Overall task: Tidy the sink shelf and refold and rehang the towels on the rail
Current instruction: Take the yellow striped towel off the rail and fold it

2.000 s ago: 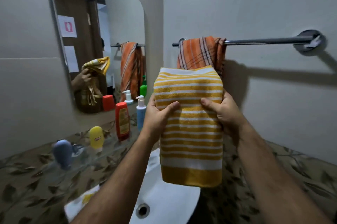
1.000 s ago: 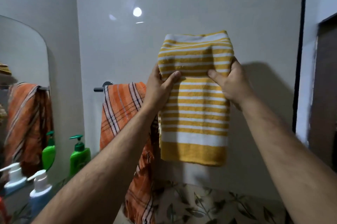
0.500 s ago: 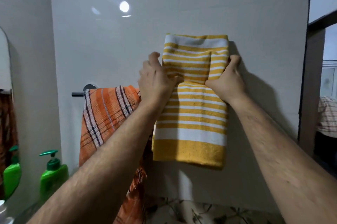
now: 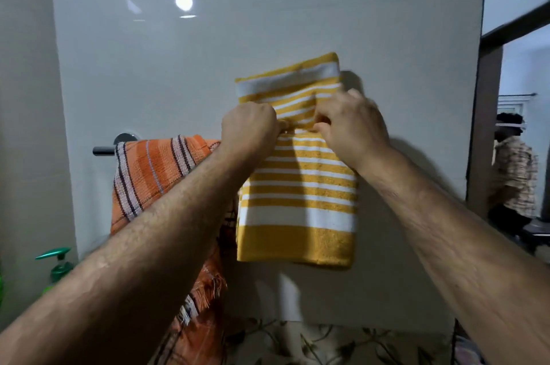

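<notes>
Two bare forearms, entering from the lower corners at about 7 and 5 o'clock, both uncovered to the frame edge: no sleeves, no watch, no bands at the wrists. Fine dark hair along both forearms, thicker toward the wrists. Left hand seen from the back, knuckles rounded and bunched. Right hand also seen from the back, knuckles forming a ridge, tendons faintly raised. No rings visible on either hand. Fingernails mostly hidden; too blurred to tell more.

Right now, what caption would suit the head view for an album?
Both hands hang a yellow towel on the rail beside an orange towel.
</notes>
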The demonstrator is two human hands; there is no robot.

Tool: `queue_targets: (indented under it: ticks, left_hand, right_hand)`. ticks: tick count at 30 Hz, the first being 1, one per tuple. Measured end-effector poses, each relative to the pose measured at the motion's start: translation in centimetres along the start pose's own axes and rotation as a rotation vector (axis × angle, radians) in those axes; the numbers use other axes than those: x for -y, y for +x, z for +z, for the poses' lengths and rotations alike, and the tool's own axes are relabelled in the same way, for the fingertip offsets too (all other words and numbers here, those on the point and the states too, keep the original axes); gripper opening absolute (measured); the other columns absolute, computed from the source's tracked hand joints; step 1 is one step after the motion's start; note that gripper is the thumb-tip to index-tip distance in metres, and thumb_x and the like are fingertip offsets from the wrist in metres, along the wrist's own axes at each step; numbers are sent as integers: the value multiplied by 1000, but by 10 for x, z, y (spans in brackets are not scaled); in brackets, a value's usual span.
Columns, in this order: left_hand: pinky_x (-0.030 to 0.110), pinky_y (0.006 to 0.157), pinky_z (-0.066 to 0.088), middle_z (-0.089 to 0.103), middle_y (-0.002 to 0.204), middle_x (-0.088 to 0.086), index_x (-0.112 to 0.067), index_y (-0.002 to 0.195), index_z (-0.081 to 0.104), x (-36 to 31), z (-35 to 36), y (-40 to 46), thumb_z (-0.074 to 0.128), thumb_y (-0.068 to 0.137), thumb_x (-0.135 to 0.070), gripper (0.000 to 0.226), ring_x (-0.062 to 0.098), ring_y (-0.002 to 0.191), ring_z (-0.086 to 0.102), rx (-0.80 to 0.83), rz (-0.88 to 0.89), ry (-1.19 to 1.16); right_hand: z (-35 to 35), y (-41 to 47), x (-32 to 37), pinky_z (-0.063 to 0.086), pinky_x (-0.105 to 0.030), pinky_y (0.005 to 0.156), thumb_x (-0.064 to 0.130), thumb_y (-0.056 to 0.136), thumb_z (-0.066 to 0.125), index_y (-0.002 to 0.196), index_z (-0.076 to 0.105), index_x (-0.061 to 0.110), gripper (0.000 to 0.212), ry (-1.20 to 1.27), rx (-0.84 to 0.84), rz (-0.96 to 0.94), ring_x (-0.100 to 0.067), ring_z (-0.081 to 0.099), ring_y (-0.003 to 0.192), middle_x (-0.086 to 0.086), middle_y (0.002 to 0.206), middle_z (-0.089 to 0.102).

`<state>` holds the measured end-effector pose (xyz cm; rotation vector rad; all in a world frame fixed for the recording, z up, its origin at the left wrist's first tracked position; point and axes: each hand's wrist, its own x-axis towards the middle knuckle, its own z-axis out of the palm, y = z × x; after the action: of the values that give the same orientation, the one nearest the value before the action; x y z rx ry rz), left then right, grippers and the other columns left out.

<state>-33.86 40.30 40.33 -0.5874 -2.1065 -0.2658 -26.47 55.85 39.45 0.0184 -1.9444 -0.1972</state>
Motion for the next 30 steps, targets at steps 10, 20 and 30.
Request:
queue_targets:
  ticks: [10,20,30]
  left_hand:
    - [40,111,34,50,145,9,-26,141,49,5,4,-1,8,97,-63,71,29,134,44,436,136,-57]
    - [43,108,38,61,127,6,-24,114,65,11,1,11,27,98,-55,51,25,109,58,709,-90,-526]
    - [40,102,44,68,113,6,-19,105,69,17,4,11,43,89,-65,55,22,98,64,678,-124,-588]
  right_hand:
    - [-10,23,-1,46,-39,85,47,101,39,90,65,27,34,-62,603,-15,-24,58,99,-1,105,67]
    - [0,24,-3,52,-53,97,80,64,53,99,75,18,74,618,1095,445,-33,69,102,-10,107,74]
    - [0,28,-12,56,-33,89,53,68,81,102,71,26,45,573,1115,203,-14,72,93,5,100,76]
